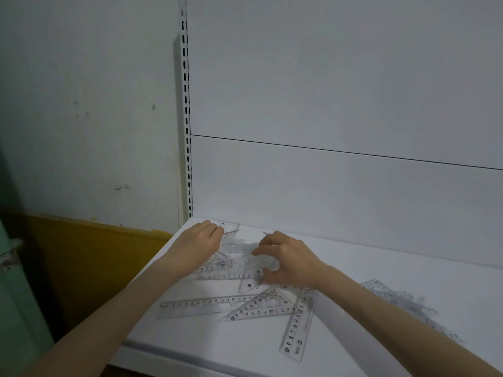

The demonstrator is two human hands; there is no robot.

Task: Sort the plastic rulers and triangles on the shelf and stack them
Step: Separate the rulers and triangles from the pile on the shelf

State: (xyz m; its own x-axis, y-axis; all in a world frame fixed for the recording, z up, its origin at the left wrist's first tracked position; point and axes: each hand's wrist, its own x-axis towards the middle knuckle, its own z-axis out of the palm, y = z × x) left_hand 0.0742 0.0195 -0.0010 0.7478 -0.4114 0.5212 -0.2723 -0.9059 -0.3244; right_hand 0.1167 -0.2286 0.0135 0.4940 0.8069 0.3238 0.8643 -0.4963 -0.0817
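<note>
Shelf [217, 341]: front lip at 6 o'clock, bare white behind it. Short ruler [298, 325], long ruler [196, 304] and triangle [261, 307] overlap. Second heap [402, 300] at 4 o'clock. Main pile [239, 257] toward 12: right hand [288, 263] pinches it; left hand [200, 240] curled at its edge, grasp unclear. Back panel [326, 200] closes the far side.

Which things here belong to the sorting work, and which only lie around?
Belong to the job: tangled pile, left hand, right hand, long ruler, numbered triangle, short ruler, second pile at right, shelf.

Only lying about: yellow cardboard, slotted upright, green panel.
</note>
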